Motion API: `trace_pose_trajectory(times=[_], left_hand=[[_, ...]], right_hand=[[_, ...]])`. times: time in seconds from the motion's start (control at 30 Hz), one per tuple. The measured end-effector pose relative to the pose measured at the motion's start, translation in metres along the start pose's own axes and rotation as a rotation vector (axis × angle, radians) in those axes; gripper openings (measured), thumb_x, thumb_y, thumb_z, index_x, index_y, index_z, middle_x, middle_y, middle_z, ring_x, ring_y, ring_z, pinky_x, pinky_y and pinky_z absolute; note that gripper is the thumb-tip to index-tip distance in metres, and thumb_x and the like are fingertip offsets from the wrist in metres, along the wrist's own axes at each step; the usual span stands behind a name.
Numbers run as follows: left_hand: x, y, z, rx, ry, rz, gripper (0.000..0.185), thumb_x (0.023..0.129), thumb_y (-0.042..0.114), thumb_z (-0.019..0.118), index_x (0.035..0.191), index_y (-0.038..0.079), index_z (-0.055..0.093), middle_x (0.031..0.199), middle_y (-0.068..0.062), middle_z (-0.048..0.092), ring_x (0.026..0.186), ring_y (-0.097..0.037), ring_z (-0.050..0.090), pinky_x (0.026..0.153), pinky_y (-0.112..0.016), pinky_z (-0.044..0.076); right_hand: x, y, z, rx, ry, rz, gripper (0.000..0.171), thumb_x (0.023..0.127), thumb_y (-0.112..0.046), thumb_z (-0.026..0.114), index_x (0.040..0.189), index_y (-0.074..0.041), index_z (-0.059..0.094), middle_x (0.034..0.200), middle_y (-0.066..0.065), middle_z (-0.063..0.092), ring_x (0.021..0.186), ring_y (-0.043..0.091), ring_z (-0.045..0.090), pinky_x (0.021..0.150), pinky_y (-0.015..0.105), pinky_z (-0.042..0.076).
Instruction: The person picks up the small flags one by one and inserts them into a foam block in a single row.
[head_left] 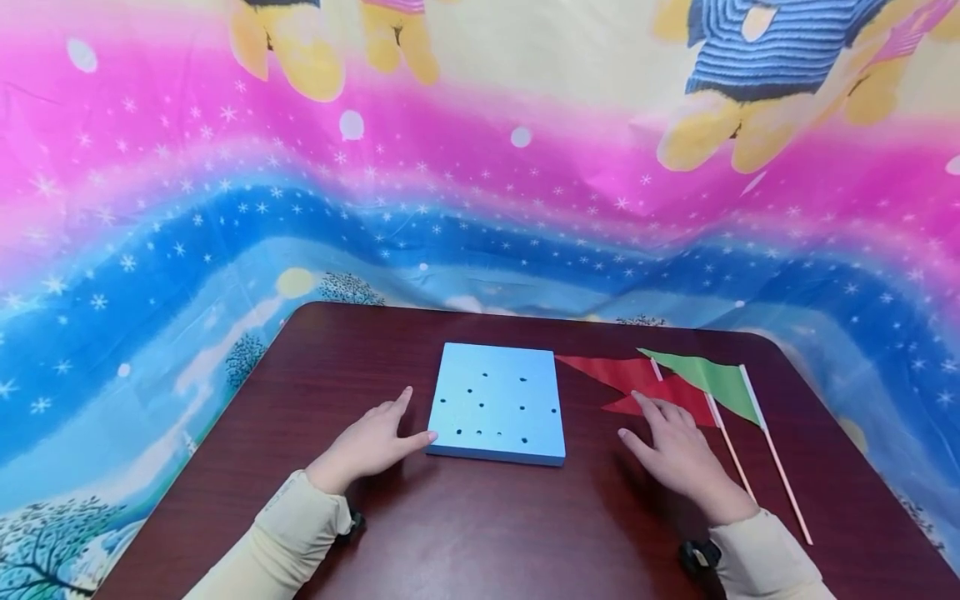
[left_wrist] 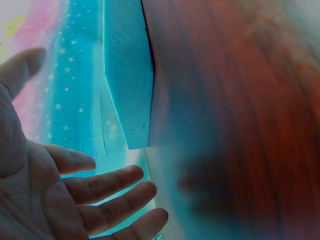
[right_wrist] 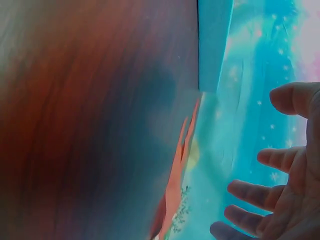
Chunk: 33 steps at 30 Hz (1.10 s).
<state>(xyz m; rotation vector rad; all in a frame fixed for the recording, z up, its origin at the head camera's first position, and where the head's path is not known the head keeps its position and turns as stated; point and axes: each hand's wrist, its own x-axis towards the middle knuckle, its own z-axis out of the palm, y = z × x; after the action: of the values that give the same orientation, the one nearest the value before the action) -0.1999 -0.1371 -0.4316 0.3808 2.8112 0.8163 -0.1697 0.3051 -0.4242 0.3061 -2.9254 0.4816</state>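
A light blue foam block [head_left: 497, 402] with several small holes lies flat in the middle of the dark wooden table [head_left: 480, 517]. My left hand [head_left: 372, 442] hovers open just left of the block, thumb tip near its front left corner. My right hand [head_left: 672, 450] is open over the table to the right of the block, fingertips by the red flags [head_left: 630, 379]. A green flag [head_left: 712, 379] on a thin stick lies beside them. In the left wrist view, the left hand [left_wrist: 75, 185] shows straight fingers near the block's edge [left_wrist: 127, 75]. The right wrist view shows the open right hand [right_wrist: 280, 190].
Flag sticks [head_left: 780, 467] run toward the table's front right edge. A colourful cloth [head_left: 480, 167] with stars and cartoon bears hangs behind and around the table.
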Motion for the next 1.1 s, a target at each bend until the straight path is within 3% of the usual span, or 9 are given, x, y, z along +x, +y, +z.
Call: trace_pose_trajectory(times=[0.23,0.4,0.53,0.73,0.87,1.1], left_hand=[[0.006,0.0,0.007,-0.031,0.052,0.034,0.081,0.1,0.043,0.066,0.155,-0.009,0.038,0.128,-0.02,0.066,0.121,-0.036,0.061,0.101,-0.053,0.048],[0.011,0.003,0.01,-0.037,0.061,0.036,0.076,0.099,0.038,0.068,0.152,-0.01,0.042,0.118,-0.016,0.069,0.106,-0.029,0.065,0.093,-0.049,0.052],[0.016,0.008,0.011,-0.044,0.059,0.031,0.075,0.099,0.038,0.067,0.151,-0.011,0.043,0.121,-0.018,0.068,0.111,-0.032,0.064,0.097,-0.051,0.051],[0.023,0.015,0.015,-0.06,0.049,0.026,0.077,0.1,0.038,0.067,0.15,-0.013,0.042,0.121,-0.02,0.067,0.109,-0.031,0.064,0.097,-0.05,0.05],[0.023,0.015,0.02,-0.069,0.032,0.022,0.077,0.1,0.037,0.068,0.15,-0.015,0.041,0.112,-0.018,0.066,0.107,-0.028,0.063,0.099,-0.05,0.049],[0.025,0.016,0.02,-0.058,0.031,0.038,0.077,0.1,0.039,0.068,0.148,-0.016,0.043,0.14,-0.032,0.055,0.129,-0.04,0.055,0.106,-0.054,0.044]], right_hand=[[0.0,0.016,-0.005,0.023,-0.032,0.042,0.075,0.096,-0.03,0.071,0.151,0.009,0.039,0.14,0.04,0.047,0.127,0.059,0.043,0.1,0.073,0.038],[0.001,0.027,-0.009,0.058,-0.032,0.086,0.081,0.094,-0.025,0.074,0.154,0.011,0.032,0.14,0.042,0.044,0.125,0.059,0.044,0.096,0.071,0.043],[0.003,0.037,-0.014,0.066,-0.01,0.107,0.08,0.093,-0.02,0.074,0.152,0.014,0.032,0.131,0.041,0.05,0.117,0.056,0.049,0.091,0.07,0.046],[0.002,0.05,-0.02,0.067,0.012,0.128,0.061,0.094,-0.017,0.072,0.139,0.016,0.048,0.11,0.031,0.066,0.092,0.042,0.065,0.081,0.061,0.054],[-0.003,0.06,-0.021,0.067,-0.006,0.152,0.047,0.095,-0.016,0.071,0.127,0.015,0.058,0.105,0.028,0.069,0.092,0.042,0.067,0.083,0.061,0.054],[-0.005,0.078,-0.025,0.037,-0.074,0.179,0.032,0.095,-0.016,0.068,0.112,0.012,0.066,0.093,0.016,0.07,0.084,0.035,0.066,0.08,0.059,0.054]])
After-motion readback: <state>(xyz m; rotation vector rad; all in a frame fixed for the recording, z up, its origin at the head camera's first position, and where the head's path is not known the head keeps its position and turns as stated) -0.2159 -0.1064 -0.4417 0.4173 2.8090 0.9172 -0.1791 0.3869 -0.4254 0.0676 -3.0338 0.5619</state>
